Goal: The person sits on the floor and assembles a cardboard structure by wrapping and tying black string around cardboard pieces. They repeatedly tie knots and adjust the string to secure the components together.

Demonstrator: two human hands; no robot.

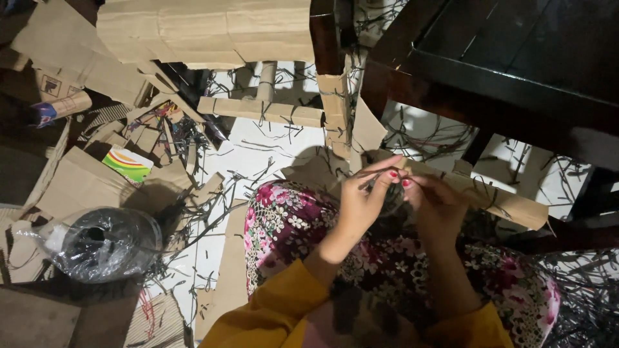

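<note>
I sit on the floor with floral-print fabric [290, 225] over my knees and yellow sleeves. My left hand [364, 200] and my right hand [435, 203] meet above my lap, fingertips pinched on a thin dark strand [374, 173] that runs between them. Just beyond the hands lies a long cardboard strip [496, 196] bound with dark strands. Both hands have red-painted nails. What lies under the hands is in shadow.
A large spool of black strand in a clear plastic bag [103, 241] sits at left. Cardboard pieces [206, 29], a cardboard frame bar [261, 111] and loose black strand scraps cover the white floor. A dark wooden table [503, 58] stands at upper right.
</note>
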